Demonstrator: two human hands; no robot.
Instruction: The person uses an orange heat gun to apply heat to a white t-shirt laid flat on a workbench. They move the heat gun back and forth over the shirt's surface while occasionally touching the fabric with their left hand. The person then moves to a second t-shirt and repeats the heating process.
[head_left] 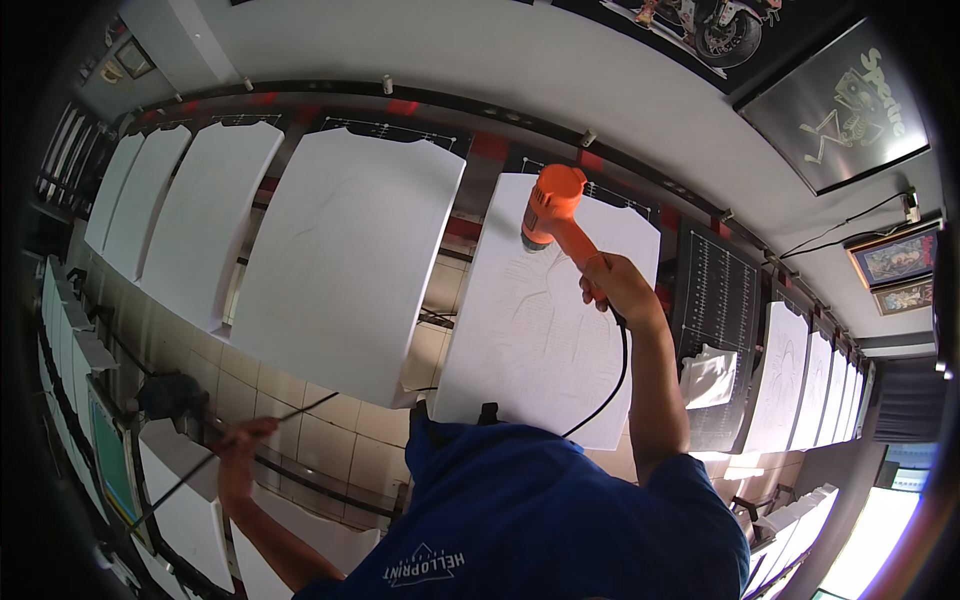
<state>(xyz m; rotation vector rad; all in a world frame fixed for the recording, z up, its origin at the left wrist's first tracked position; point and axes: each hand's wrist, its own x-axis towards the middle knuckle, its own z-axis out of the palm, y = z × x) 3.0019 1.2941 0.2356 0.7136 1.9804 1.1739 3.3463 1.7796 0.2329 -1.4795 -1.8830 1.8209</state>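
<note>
My right hand (617, 287) grips the handle of an orange heat gun (568, 232). Its dark nozzle points down at a white fabric piece (535, 330), which lies on a slanted board and shows wrinkles and faint line marks. A black cord (624, 375) runs from the handle down toward my body and passes behind my blue shirt. Off to the left, my left hand (240, 455) is closed around a dark cord (170, 497), slightly blurred. Between my hands lies another smooth white fabric piece (345, 255) on its board.
More white-covered boards (210, 200) line the rail to the left and right. A bare black board with a printed grid (715, 290) stands right of the heat gun, a crumpled white cloth (709, 377) on it. Tiled floor (330, 440) shows between the rows; a green-framed screen (115, 455) is far left.
</note>
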